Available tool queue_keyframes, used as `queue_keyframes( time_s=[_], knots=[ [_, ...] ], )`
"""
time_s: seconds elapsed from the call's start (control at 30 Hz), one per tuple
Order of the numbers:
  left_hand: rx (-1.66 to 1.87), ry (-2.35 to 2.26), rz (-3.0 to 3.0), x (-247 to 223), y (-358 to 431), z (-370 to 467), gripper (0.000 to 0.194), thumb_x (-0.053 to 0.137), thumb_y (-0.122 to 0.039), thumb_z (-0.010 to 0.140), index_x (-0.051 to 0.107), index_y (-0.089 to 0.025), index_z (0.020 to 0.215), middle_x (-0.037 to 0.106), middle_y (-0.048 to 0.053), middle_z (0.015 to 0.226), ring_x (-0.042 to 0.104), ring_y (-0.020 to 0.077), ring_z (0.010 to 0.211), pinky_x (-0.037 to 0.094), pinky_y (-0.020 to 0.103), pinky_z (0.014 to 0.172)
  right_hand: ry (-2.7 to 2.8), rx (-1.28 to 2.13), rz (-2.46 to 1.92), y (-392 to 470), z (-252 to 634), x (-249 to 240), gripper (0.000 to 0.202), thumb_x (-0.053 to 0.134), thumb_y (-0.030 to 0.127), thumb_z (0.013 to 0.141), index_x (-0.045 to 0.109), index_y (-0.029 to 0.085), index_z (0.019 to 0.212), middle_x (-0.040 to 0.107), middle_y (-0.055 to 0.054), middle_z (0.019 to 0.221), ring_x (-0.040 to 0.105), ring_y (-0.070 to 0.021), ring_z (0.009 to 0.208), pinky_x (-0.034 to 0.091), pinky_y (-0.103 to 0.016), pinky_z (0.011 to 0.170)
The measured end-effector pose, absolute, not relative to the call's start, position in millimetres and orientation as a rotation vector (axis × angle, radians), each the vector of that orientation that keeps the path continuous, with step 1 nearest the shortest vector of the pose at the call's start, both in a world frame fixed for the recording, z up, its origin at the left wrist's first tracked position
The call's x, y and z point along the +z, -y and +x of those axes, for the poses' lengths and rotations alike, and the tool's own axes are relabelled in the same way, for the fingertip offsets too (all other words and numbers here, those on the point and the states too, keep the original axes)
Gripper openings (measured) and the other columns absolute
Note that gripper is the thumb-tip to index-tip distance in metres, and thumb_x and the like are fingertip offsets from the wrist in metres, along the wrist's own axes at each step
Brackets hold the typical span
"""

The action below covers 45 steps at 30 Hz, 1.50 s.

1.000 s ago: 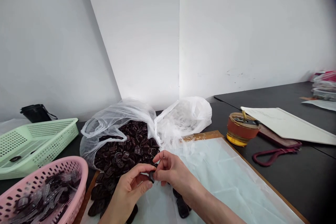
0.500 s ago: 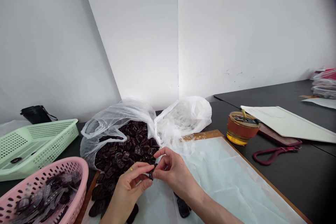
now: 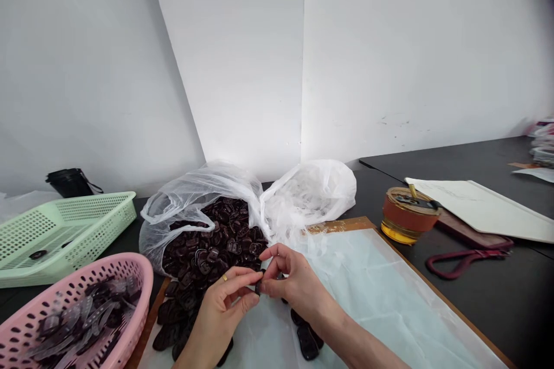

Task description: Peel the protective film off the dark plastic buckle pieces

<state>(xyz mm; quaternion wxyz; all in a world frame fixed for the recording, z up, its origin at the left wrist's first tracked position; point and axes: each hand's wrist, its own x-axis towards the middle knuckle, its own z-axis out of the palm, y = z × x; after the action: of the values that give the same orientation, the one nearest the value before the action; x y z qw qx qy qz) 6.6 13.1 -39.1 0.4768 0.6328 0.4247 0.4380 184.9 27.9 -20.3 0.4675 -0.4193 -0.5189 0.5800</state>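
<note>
A small, glossy dark plastic piece is pinched between my two hands above the covered board. My left hand grips it from the left with thumb and fingertips. On the other side, the thumb and forefinger of my right hand close on the same piece, whose shape is mostly hidden by the fingers. Behind my hands, a pile of similar dark brown pieces spills from a clear plastic bag. Several dark pieces lie beneath my right forearm.
At left stand a pink basket with dark and clear plastic strips, and a green basket. A white bag of clear scraps sits at the back. A tape roll, notebook and maroon strapped case lie at right.
The camera view has turned slightly left, so everything sits a little further right. Both hands keep their pinch on the dark piece with only slight finger movement.
</note>
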Motion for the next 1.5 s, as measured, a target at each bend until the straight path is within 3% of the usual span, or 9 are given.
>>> queue_keyframes(
  time_s=[0.17,0.3,0.4,0.57,0.67,0.83,1.2,1.37,1.5],
  knots=[
    [1.186,-1.045,1.548,-40,-13,8,0.024,0.072,-0.027,0.080,0.078,-0.030,0.104,0.067,0.005,0.108,0.066,0.0200,0.091,0.056,0.027,0.081,1.242,1.312,-0.977,-26,178,-22,0.032,0.065,0.008,0.065,0.056,0.021,0.093,0.063,0.007,0.063,0.055,-0.0127,0.058,0.046,-0.023,0.053],
    [1.229,-1.076,1.496,-37,-13,8,0.024,0.071,-0.029,0.082,0.077,-0.027,0.104,0.070,0.007,0.114,0.065,0.0241,0.106,0.055,0.029,0.089,1.277,1.207,-0.978,-24,174,-23,0.013,0.068,0.011,0.071,0.061,0.020,0.076,0.062,0.004,0.067,0.056,-0.0124,0.060,0.046,-0.023,0.055],
    [1.225,-1.076,1.436,-33,-12,8,0.025,0.071,-0.031,0.081,0.077,-0.026,0.105,0.073,0.007,0.113,0.066,0.0246,0.104,0.055,0.030,0.090,1.400,1.053,-1.031,-23,173,-24,0.009,0.070,0.013,0.075,0.067,0.019,0.069,0.064,0.002,0.069,0.059,-0.0134,0.064,0.046,-0.024,0.059],
    [1.237,-1.095,1.360,-26,-9,9,0.027,0.075,-0.033,0.078,0.078,-0.024,0.102,0.076,0.007,0.108,0.068,0.0261,0.100,0.055,0.030,0.087,1.619,0.827,-0.975,-20,177,-19,0.014,0.068,0.012,0.082,0.075,0.022,0.075,0.068,-0.001,0.080,0.062,-0.0145,0.071,0.047,-0.024,0.064],
    [1.255,-1.109,1.296,-22,-9,9,0.028,0.076,-0.035,0.076,0.079,-0.024,0.101,0.077,0.007,0.106,0.068,0.0266,0.100,0.055,0.030,0.088,1.733,0.844,-0.925,-17,181,-13,0.014,0.064,0.020,0.089,0.078,0.025,0.087,0.067,-0.004,0.090,0.064,-0.0162,0.078,0.049,-0.025,0.068],
    [1.269,-1.100,1.196,-21,-10,8,0.031,0.078,-0.035,0.074,0.079,-0.023,0.102,0.078,0.007,0.105,0.068,0.0269,0.102,0.054,0.031,0.090,1.861,0.801,-0.919,-15,184,-11,0.019,0.063,0.024,0.090,0.076,0.029,0.103,0.064,-0.005,0.097,0.063,-0.0174,0.082,0.049,-0.026,0.066],
    [1.258,-1.041,1.358,-23,-11,6,0.026,0.076,-0.031,0.076,0.080,-0.024,0.100,0.074,0.008,0.104,0.067,0.0259,0.098,0.055,0.031,0.086,1.724,0.747,-0.852,-18,180,-15,0.015,0.064,0.013,0.084,0.076,0.022,0.081,0.070,-0.005,0.089,0.067,-0.0169,0.077,0.052,-0.026,0.068],
    [1.240,-1.032,1.293,-23,-11,6,0.029,0.076,-0.036,0.076,0.080,-0.025,0.102,0.071,0.007,0.104,0.065,0.0254,0.097,0.056,0.032,0.082,1.732,0.759,-0.874,-19,180,-15,0.016,0.064,0.014,0.085,0.078,0.023,0.083,0.070,-0.005,0.089,0.068,-0.0169,0.076,0.053,-0.026,0.067],
    [1.206,-1.045,1.085,-25,-11,7,0.032,0.079,-0.042,0.072,0.081,-0.023,0.098,0.076,0.007,0.097,0.067,0.0243,0.090,0.056,0.034,0.083,1.771,0.751,-0.859,-19,182,-16,0.017,0.063,0.016,0.087,0.078,0.024,0.088,0.070,-0.006,0.093,0.068,-0.0174,0.079,0.054,-0.027,0.070]
  ],
)
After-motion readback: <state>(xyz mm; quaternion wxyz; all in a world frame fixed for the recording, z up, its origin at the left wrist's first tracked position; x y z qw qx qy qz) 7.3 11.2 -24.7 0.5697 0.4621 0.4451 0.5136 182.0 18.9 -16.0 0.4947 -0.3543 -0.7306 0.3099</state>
